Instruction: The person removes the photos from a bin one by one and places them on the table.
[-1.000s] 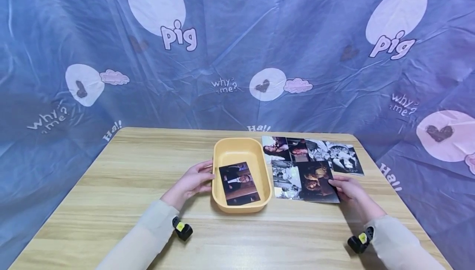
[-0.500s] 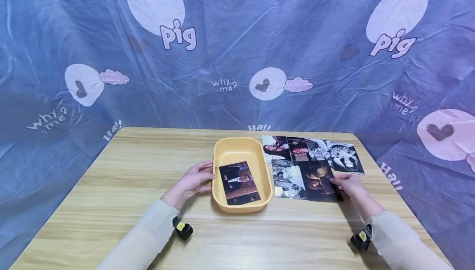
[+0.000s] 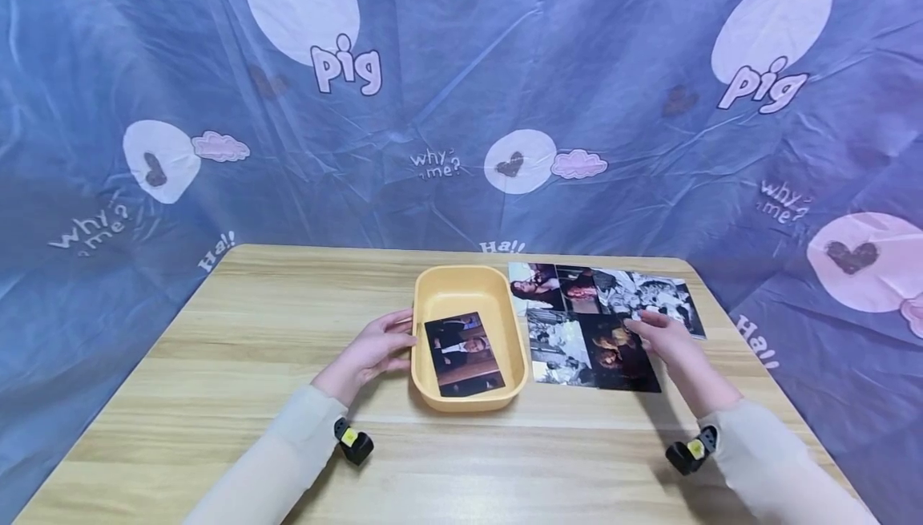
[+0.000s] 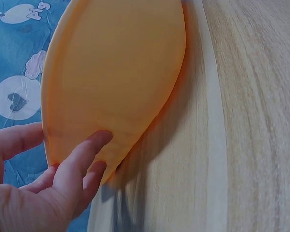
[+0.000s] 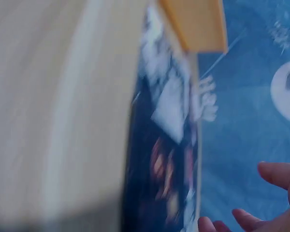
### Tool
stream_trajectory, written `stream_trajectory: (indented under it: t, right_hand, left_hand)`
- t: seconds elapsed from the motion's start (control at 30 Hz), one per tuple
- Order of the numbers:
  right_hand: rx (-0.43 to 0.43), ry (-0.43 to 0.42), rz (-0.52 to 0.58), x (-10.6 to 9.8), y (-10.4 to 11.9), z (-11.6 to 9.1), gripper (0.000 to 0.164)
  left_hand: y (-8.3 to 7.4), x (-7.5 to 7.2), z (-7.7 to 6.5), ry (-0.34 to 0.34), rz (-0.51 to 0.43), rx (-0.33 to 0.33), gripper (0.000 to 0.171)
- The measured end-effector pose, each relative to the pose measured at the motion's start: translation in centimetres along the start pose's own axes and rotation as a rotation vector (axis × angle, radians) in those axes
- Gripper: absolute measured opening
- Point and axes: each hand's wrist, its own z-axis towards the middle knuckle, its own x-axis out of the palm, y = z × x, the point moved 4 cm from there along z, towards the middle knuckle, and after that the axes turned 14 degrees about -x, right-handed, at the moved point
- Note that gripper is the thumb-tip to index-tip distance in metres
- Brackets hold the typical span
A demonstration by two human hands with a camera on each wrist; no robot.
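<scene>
A yellow plastic tray stands mid-table, with a colour photo lying slanted inside it. My left hand touches the tray's outer left side; in the left wrist view its fingertips rest against the wall. To the tray's right, photos lie in two rows. Above the dark photo in the near row hovers my right hand, fingers spread and holding nothing. A black-and-white photo lies to its left. The right wrist view is blurred, but the right hand shows apart from the photos.
Behind the near row lie several more photos, including a colour one and black-and-white ones. A printed blue cloth hangs behind the wooden table. Each wrist carries a small black camera.
The dark photo first slid slightly right under my right hand, then shifted slightly back left. My right hand has since let go and risen up and leftward. The left hand has stayed against the tray.
</scene>
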Motion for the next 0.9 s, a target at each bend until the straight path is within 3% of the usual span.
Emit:
stream_trajectory:
  t: [0.3,0.6,0.77,0.9]
  right_hand:
    - [-0.109,0.085,0.384,6.2,5.4,1.1,0.069]
    - [-0.140,0.130,0.464,11.3,9.8,1.7,0.067]
    - [-0.152,0.148,0.500,14.0,10.7,1.6,0.065]
    - [-0.135,0.162,0.447,16.0,10.9,1.2,0.065]
  left_hand:
    - [0.0,0.1,0.2,0.015,-0.005,-0.001,0.066]
    - [0.1,0.1,0.1,0.004,-0.010,-0.010,0.067]
    - [0.1,0.0,0.1,-0.002,-0.007,-0.012,0.067]
    - [0.1,0.0,0.1,-0.007,-0.002,-0.010,0.067]
